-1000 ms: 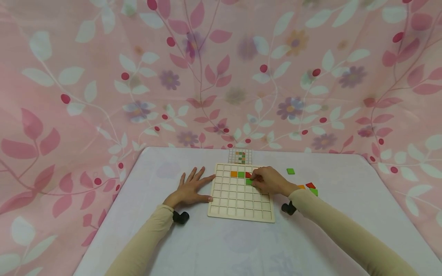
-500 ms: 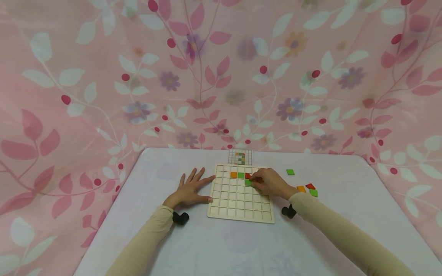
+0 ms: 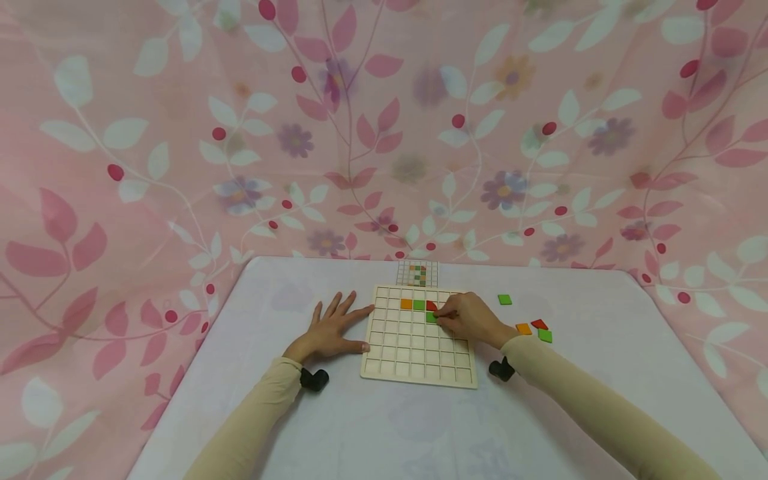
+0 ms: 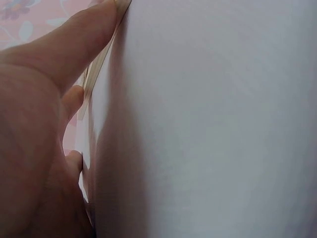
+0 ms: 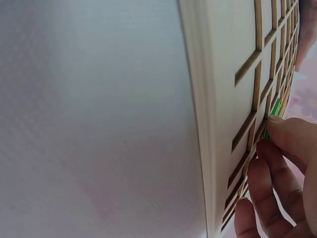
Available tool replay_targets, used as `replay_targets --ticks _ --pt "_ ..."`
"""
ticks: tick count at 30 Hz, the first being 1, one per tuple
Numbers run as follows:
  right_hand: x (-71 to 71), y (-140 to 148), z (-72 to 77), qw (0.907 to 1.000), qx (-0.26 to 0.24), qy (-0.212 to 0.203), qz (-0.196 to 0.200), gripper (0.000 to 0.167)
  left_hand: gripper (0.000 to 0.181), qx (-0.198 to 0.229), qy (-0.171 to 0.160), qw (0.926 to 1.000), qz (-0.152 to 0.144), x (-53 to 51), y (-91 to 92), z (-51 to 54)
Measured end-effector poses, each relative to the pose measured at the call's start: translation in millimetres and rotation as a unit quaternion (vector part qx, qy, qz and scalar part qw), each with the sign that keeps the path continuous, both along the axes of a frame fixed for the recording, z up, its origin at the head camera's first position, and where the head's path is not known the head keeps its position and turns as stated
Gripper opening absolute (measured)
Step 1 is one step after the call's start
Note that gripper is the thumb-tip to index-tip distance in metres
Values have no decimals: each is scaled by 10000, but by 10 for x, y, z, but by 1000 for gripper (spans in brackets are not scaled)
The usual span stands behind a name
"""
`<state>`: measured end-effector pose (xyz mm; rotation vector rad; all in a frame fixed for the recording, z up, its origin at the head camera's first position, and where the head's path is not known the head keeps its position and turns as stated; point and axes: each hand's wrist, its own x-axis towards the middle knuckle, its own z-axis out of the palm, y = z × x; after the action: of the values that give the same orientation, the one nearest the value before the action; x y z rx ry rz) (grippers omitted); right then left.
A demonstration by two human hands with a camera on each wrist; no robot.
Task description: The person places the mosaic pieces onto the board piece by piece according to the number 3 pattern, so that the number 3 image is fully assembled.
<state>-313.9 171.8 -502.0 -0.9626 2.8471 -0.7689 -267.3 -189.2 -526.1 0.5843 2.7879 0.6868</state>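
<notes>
A pale wooden grid board (image 3: 414, 360) lies flat on the table. In its upper part sit an orange square tile (image 3: 406, 304), a green square tile (image 3: 419, 305) and a red tile with a curved edge (image 3: 431, 306), side by side. Below the red one is another green tile (image 3: 431, 318), its right side covered by my right hand (image 3: 471, 319), whose thumb and fingertips pinch it at the board. With fingers spread, my left hand (image 3: 329, 333) rests on the table, thumb and index fingertip touching the board's left edge. The left wrist view shows that thumb (image 4: 84, 39) against the board's side.
Behind the board lies a pattern card (image 3: 418, 273) with a coloured grid. Loose tiles lie to the right: a lone green one (image 3: 505, 300), an orange one (image 3: 524, 329), a red one (image 3: 539, 324) and a green one (image 3: 545, 336). A pink floral cloth (image 3: 408, 167) hangs behind the white-covered table.
My right hand has shifted very slightly with the green tile, and a little more of the red tile shows. The left hand stays in place.
</notes>
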Motion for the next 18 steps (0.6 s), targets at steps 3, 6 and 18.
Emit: replay_targets --ticks 3,6,18 --pt "10 -14 12 10000 83 7 16 18 90 -64 9 10000 5 4 2 17" --pt "21 -26 37 9997 208 93 76 18 89 -120 9 9999 8 5 0 24" --pt "59 20 60 9990 258 352 18 19 88 -136 6 9999 -19 3 -1 28"
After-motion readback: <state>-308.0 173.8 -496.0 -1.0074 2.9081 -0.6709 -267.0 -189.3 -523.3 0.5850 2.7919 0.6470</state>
